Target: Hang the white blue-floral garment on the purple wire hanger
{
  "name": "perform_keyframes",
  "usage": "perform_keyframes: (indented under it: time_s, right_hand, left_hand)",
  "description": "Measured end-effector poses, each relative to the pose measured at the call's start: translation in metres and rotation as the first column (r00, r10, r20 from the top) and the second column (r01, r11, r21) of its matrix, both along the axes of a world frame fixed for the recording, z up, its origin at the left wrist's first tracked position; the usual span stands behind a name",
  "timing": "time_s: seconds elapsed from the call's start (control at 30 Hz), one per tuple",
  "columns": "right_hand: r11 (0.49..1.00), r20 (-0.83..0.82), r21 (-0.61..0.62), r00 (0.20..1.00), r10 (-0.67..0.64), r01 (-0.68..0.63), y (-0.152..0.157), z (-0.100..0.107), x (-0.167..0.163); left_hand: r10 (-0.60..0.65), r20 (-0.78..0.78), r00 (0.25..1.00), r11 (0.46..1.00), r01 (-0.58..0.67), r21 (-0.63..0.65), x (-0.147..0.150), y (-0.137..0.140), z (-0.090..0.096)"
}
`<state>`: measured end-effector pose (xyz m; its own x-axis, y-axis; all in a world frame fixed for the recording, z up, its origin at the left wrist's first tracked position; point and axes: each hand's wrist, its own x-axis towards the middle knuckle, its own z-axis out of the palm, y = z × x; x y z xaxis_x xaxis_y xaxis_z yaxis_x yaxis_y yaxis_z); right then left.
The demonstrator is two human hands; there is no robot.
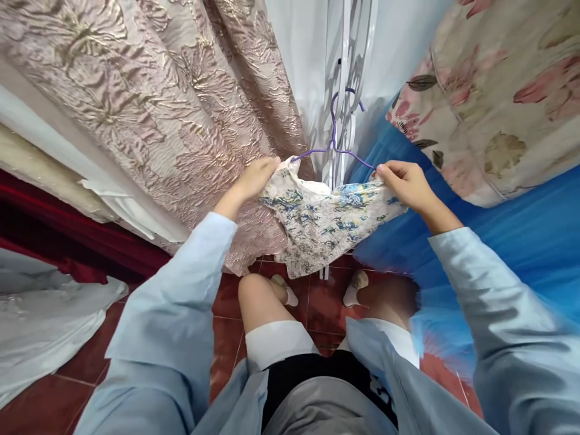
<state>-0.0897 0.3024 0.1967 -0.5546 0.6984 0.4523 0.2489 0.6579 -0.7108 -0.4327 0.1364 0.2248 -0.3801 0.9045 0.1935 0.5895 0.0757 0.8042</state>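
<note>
A small floral dress [326, 220], cream with blue and yellow print, hangs from a purple hanger [334, 130]. The hanger's hook is up against a white metal stand [347, 66]; I cannot tell whether it is hooked on. My left hand [258, 175] is closed on the dress at its left shoulder, by the end of the hanger. On the other side, my right hand [405, 184] pinches the dress's right shoulder near the hanger's other end. Between them the neckline sags open.
Pink textured brocade fabric [181, 121] hangs close on the left, with dark red cloth [81, 241] and white cloth [49, 320] beyond. Blue tulle [512, 254] and a cream floral garment [493, 109] hang on the right. Red tiles [226, 344] cover the floor.
</note>
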Motion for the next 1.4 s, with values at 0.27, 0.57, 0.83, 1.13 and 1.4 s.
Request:
perform_keyframes:
  time_s: [0.27, 0.57, 0.83, 1.13, 1.4]
  right_hand:
    - [0.934, 0.075, 0.278, 0.964, -0.254, 0.224, -0.013, 0.006, -0.004]
    - [0.874, 0.029, 0.334, 0.922, -0.385, 0.354, -0.014, 0.018, -0.023]
    - [0.929, 0.049, 0.248, 0.954, -0.297, 0.276, -0.012, 0.018, -0.02]
    - [0.965, 0.143, 0.259, 0.986, -0.081, 0.041, -0.012, 0.018, -0.007]
    - [0.921, 0.173, 0.262, 0.925, -0.339, 0.288, -0.02, 0.021, -0.012]
  left_hand:
    - [-0.04, -0.549, 0.835, 0.998, 0.061, 0.021, 0.036, -0.019, 0.0]
    - [0.029, -0.576, 0.817, 0.974, 0.108, 0.202, 0.046, -0.012, 0.0]
    - [0.188, -0.317, 0.93, 0.924, -0.058, 0.379, 0.003, -0.022, -0.039]
    - [0.051, -0.285, 0.957, 0.921, 0.065, 0.383, 0.009, -0.02, -0.031]
    - [0.058, -0.536, 0.842, 0.955, 0.109, 0.274, 0.032, -0.015, -0.012]
